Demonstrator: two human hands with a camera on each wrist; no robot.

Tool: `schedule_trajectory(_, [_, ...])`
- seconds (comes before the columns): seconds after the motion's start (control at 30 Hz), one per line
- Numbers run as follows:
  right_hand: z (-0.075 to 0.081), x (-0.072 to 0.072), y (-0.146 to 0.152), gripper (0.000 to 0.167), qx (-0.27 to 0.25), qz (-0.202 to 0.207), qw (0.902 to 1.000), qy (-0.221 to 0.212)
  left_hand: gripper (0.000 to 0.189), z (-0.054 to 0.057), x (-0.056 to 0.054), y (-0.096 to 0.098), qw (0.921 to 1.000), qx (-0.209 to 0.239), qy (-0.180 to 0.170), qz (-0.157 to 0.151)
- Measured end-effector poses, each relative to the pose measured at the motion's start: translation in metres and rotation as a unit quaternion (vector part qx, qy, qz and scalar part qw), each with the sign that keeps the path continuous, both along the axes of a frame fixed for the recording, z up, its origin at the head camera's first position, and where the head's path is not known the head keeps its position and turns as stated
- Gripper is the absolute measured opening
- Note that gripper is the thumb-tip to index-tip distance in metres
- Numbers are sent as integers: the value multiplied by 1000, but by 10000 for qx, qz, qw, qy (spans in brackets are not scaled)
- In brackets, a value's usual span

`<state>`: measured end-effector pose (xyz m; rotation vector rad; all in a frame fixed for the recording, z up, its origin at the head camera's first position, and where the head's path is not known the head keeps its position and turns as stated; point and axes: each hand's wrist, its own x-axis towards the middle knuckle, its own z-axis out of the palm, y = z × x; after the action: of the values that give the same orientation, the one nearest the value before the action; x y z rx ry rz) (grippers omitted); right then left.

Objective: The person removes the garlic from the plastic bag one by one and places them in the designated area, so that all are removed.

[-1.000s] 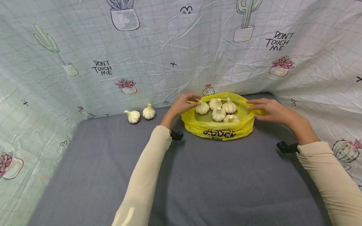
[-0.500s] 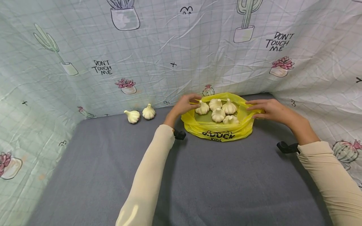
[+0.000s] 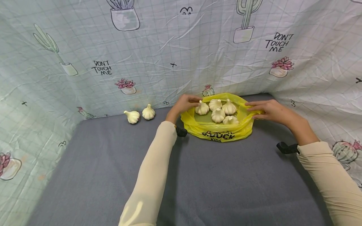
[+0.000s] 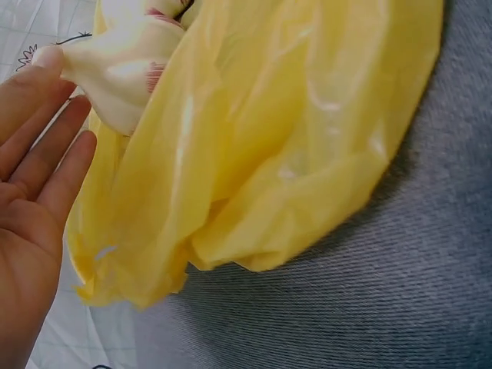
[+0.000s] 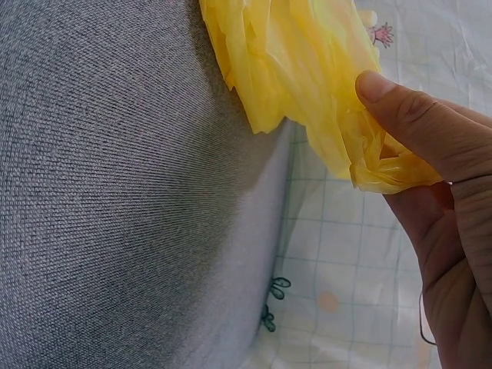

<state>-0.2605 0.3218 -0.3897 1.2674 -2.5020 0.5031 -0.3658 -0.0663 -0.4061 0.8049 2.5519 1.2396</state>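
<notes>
A yellow plastic bag (image 3: 217, 131) with black lettering lies with its mouth spread wide, and several garlic bulbs (image 3: 218, 115) sit in it. My left hand (image 3: 186, 103) is at the bag's left rim. In the left wrist view its fingers are nearly straight, and the thumb tip is at the stem of the leftmost garlic bulb (image 4: 123, 77); I cannot tell whether it presses on it. My right hand (image 3: 270, 110) pinches the bag's right rim, and the right wrist view has the crumpled plastic (image 5: 392, 165) between thumb and fingers.
Two more garlic bulbs, one lying on its side (image 3: 133, 117) and one upright (image 3: 148, 112), are left of the bag near the back edge. Grey cloth (image 3: 226, 182) covers the table. A patterned curtain (image 3: 158, 47) hangs behind and at both sides.
My left hand and forearm have shifted slightly right, towards the leftmost bulb in the bag. The bag's front has sunk slightly. My right hand keeps its place at the rim.
</notes>
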Motion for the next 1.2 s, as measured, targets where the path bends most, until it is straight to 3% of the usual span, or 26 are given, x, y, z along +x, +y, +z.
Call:
schedule_trajectory(0.8, [2, 1, 0, 43, -42, 71, 9999, 123, 24, 16, 0, 5, 9991, -203, -371, 4])
schedule_trajectory(1.07, [4, 1, -2, 43, -53, 7, 10000, 84, 21, 18, 0, 6, 9990, -433, -98, 38])
schedule_trajectory(1.2, [3, 1, -1, 43, -32, 0, 10000, 24, 23, 18, -1, 8, 9981, -601, 52, -95])
